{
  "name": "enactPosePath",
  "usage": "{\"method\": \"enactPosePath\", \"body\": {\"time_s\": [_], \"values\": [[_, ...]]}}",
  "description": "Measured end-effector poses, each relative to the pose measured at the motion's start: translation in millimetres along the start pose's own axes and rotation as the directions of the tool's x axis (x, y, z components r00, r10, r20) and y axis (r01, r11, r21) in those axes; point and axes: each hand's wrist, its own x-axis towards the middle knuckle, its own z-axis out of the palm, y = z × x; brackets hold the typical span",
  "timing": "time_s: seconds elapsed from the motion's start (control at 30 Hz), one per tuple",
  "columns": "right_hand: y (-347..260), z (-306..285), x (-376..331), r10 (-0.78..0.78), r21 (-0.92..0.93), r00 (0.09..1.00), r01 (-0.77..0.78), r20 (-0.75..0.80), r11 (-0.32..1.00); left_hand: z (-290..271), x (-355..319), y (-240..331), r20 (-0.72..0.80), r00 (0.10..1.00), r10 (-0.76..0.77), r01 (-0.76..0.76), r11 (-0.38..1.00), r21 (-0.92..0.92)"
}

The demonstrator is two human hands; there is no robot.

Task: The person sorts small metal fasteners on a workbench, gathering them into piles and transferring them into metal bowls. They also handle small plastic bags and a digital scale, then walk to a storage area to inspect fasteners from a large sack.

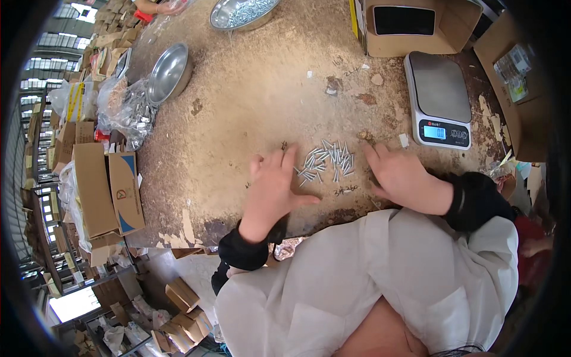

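Observation:
A small loose pile of slim silver metal pins (328, 159), like screws or nails, lies on the worn wooden tabletop (238, 107). Just left of the pile rests my left hand (272, 189), its fingers spread and its thumb stretched out toward the right. On the other side, my right hand (404, 179) touches the table with fingers and thumb apart. Neither hand holds anything that I can see. The pins lie between the two hands, pointing in mixed directions; whether a fingertip touches one is too small to tell.
A digital scale (440, 98) stands at the right, near an open cardboard box (419, 44) with a dark flat device. A steel bowl (171, 72) sits at the left. Another bowl (241, 27) at the far edge holds similar pins. A person's hand (169, 7) shows far left.

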Motion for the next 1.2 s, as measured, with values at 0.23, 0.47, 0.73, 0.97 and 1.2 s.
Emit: {"method": "enactPosePath", "body": {"time_s": [0.23,0.47,0.73,0.97,1.2], "values": [[-2,5,77,-0.214,-0.098,0.977,0.213,0.001,0.972,18,13,18,-0.143,0.988,-0.055,0.046,0.997,-0.062],[-13,5,94,-0.255,-0.027,0.967,0.254,-0.024,0.967,34,26,2,-0.243,0.97,-0.018,-0.062,0.947,-0.316],[-7,9,86,-0.259,0.195,0.952,0.288,-0.16,0.937,31,35,12,-0.181,0.977,-0.113,-0.03,0.768,-0.64],[22,12,88,-0.357,0.746,0.912,0.38,-0.203,0.547,13,43,33,-0.439,0.89,0.12,-0.354,0.788,-0.504],[42,18,86,-0.313,0.973,0.949,0.091,-0.021,0.211,-12,33,17,-0.591,0.806,0.031,-0.4,0.766,-0.504]]}}
